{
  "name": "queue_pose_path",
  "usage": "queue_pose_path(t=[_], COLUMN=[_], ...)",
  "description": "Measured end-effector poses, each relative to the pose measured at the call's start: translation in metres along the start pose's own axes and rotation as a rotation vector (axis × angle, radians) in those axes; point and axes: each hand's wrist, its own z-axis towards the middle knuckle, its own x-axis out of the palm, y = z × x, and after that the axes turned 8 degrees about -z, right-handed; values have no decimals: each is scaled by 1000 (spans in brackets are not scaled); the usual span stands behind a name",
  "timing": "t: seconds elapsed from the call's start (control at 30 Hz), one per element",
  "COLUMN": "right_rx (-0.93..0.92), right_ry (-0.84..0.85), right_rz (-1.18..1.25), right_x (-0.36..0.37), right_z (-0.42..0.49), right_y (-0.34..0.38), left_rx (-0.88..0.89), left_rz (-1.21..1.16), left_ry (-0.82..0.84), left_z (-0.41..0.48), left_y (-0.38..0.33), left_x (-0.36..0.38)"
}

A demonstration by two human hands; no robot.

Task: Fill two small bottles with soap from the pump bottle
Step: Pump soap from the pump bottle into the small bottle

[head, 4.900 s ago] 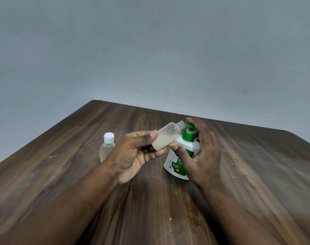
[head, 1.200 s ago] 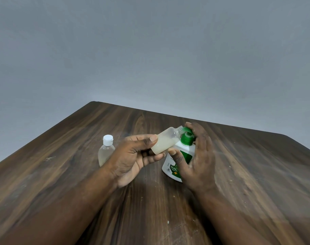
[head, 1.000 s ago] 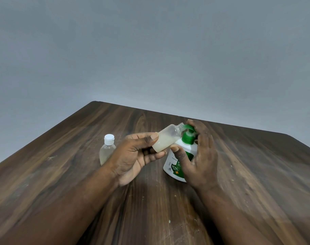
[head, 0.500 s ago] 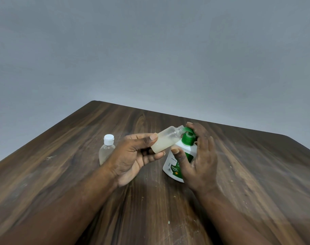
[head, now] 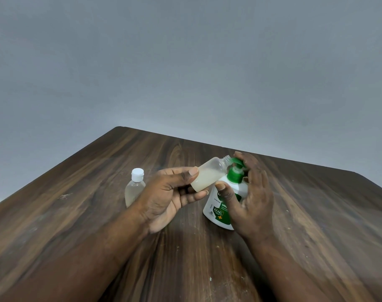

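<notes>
Little differs from half a second ago: your hands, both small bottles and the pump bottle sit where they were, with the same grasp on each.

Your left hand (head: 168, 192) pinches the open small bottle (head: 207, 175) by its base, thumb on top and fingers curled underneath. The bottle is tilted, its threaded mouth raised against the green pump head (head: 236, 168), and pale, cloudy soap pools in its lower end. Your right hand (head: 253, 199) grasps the pump bottle (head: 216, 205), thumb pressed on the white front just above the label and fingers draped over the pump head. Whether the pump is pressed down, you cannot tell from here.

The pump bottle stands on the table (head: 76, 214) near its middle, toward the far edge. The capped small bottle (head: 134, 188) stands upright under its white cap (head: 137, 173), just beside your left hand on the side of the table's left edge.

The table is dark wood grain flecked with pale specks, and a plain grey wall (head: 185, 62) rises behind its far edge.
</notes>
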Motion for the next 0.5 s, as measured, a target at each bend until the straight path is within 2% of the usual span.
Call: queue_pose_path(t=[0.5], right_rx=[-12], right_ry=[-10], right_rz=[1], right_x=[2], right_z=[-4], right_y=[-2], left_rx=[2], left_rz=[16], left_ry=[4], left_z=[0], left_y=[0], left_x=[0])
